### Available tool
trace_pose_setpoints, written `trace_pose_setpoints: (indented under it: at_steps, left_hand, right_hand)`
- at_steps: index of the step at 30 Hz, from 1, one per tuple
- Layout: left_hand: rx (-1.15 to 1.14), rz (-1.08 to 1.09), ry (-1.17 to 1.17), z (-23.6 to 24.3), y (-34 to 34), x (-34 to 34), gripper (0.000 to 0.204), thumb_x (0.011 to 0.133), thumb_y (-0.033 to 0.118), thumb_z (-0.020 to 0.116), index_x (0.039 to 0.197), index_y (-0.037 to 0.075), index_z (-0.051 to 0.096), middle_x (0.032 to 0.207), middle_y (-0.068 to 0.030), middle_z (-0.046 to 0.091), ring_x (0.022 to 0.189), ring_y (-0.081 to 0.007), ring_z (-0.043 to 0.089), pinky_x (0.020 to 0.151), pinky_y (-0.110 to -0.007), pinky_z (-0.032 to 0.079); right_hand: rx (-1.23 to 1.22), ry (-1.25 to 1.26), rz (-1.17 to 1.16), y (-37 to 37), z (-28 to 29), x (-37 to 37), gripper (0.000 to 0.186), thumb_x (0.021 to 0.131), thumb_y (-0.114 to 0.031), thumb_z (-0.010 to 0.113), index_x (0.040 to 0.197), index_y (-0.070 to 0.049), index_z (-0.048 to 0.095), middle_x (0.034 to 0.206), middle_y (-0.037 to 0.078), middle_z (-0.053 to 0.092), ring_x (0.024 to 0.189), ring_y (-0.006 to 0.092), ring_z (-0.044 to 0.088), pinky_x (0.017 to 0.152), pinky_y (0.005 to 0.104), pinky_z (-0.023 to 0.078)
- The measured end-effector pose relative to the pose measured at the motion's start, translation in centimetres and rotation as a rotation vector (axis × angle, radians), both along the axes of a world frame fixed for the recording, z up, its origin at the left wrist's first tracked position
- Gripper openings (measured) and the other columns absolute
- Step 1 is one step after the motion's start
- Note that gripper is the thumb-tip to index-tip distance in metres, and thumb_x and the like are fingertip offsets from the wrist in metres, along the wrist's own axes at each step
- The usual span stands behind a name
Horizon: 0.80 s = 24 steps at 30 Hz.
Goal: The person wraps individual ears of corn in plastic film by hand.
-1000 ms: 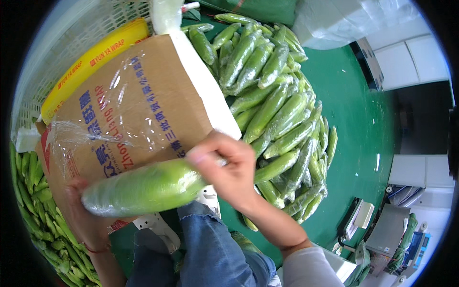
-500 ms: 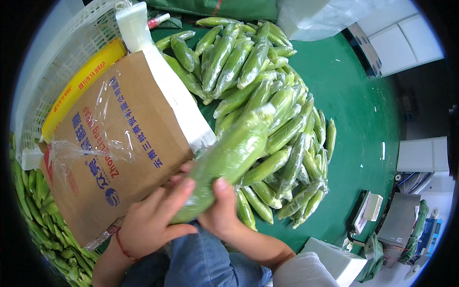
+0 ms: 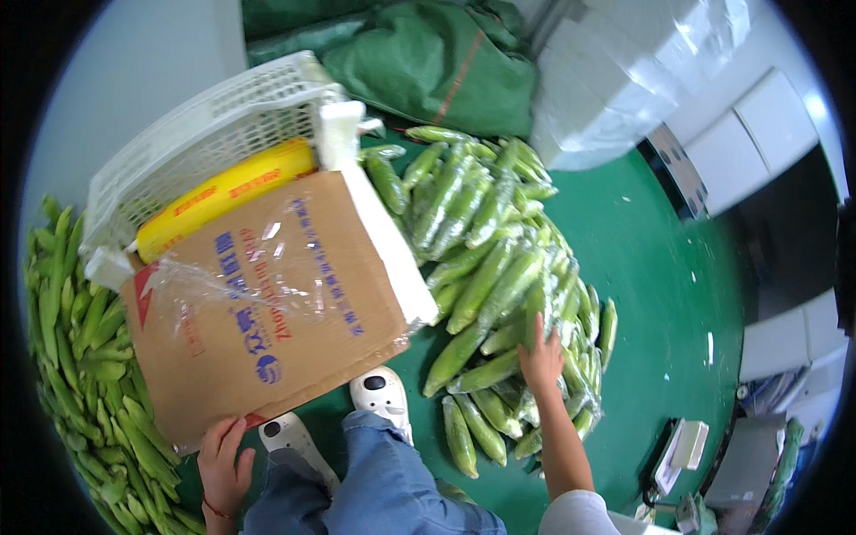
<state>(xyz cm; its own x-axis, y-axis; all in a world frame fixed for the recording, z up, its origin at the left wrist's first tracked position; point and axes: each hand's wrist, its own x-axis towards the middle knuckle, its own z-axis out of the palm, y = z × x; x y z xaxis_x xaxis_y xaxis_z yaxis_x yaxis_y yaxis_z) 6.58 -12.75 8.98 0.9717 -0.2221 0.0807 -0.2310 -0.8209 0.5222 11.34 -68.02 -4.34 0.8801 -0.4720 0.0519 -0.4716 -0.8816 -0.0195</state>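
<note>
My right hand (image 3: 542, 358) reaches onto a pile of long green vegetables wrapped in clear film (image 3: 513, 283), fingers stretched out against the wrapped pieces. I see no grip around any of them. At the lower left, my left hand (image 3: 225, 459) is empty with its fingers apart, beside the near edge of a flat brown cardboard box (image 3: 294, 312). Loose film lies over the cardboard. Behind it, a yellow roll-shaped package (image 3: 227, 192) rests in a white perforated plastic basket (image 3: 214, 116).
Unwrapped green vegetables (image 3: 98, 374) lie heaped along the left. Green sacks (image 3: 437, 62) and a large film-covered white block (image 3: 615, 89) stand at the back. A scale-like device with a white top (image 3: 682, 446) is on the green floor (image 3: 660, 312) at right.
The wrapped bundle held in both hands has left them. My right hand has moved right onto the pile, my left hand down and left. The view has shifted, showing my white shoes.
</note>
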Motion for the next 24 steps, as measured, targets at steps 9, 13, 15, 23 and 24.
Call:
trace_pose_setpoints:
  at_steps: [9, 13, 15, 23, 24]
  left_hand:
    - [0.149, 0.280, -0.128, -2.3, 6.3, 6.2, 0.050, 0.082, 0.014, 0.068, 0.130, 0.004, 0.055, 0.135, -0.0207, 0.046, 0.121, -0.0390, 0.048, 0.103, -0.043, 0.039]
    - [0.176, 0.303, -0.264, -3.7, 10.1, 14.0, 0.041, 0.083, 0.018, 0.068, 0.122, 0.009, 0.061, 0.134, -0.0196, 0.048, 0.122, -0.0375, 0.048, 0.104, -0.044, 0.039]
    - [0.245, 0.238, -0.400, -4.4, 12.7, 15.9, 0.024, 0.085, 0.017, 0.066, 0.106, 0.008, 0.063, 0.125, -0.0161, 0.055, 0.119, -0.0357, 0.051, 0.100, -0.043, 0.041]
    - [-0.076, -0.026, -0.411, 2.2, 11.8, 4.0, 0.018, 0.088, 0.011, 0.055, 0.104, 0.004, 0.058, 0.082, -0.0094, 0.060, 0.071, -0.0266, 0.063, 0.063, -0.038, 0.051]
    - [0.000, -0.016, -0.214, 2.5, 11.3, 1.1, 0.016, 0.088, 0.011, 0.057, 0.103, 0.006, 0.058, 0.077, -0.0062, 0.057, 0.069, -0.0223, 0.062, 0.059, -0.034, 0.050]
  right_hand:
    - [0.280, -0.218, 0.991, 25.7, 11.6, 9.4, 0.059, 0.075, -0.022, 0.078, 0.129, -0.014, 0.056, 0.126, 0.018, 0.051, 0.111, 0.0378, 0.052, 0.092, 0.0444, 0.044]
    - [0.412, -0.108, 0.960, 32.8, 10.9, 17.2, 0.027, 0.084, -0.019, 0.070, 0.110, -0.015, 0.064, 0.120, 0.011, 0.055, 0.092, 0.0324, 0.064, 0.076, 0.0426, 0.053]
    - [0.431, -0.186, 1.075, 34.4, 9.4, 19.6, 0.011, 0.089, -0.016, 0.063, 0.099, -0.011, 0.065, 0.109, 0.013, 0.061, 0.087, 0.0334, 0.065, 0.074, 0.0431, 0.053]
    - [1.249, 0.301, 0.636, 21.6, 10.4, 15.8, 0.014, 0.099, -0.022, 0.055, 0.095, -0.008, 0.055, 0.069, -0.007, 0.049, 0.053, 0.0036, 0.040, 0.050, 0.0182, 0.034]
    - [1.149, 0.506, 0.601, 19.3, 10.6, 14.5, 0.017, 0.095, -0.019, 0.060, 0.105, -0.005, 0.058, 0.089, 0.002, 0.058, 0.077, 0.0123, 0.050, 0.069, 0.0258, 0.041]
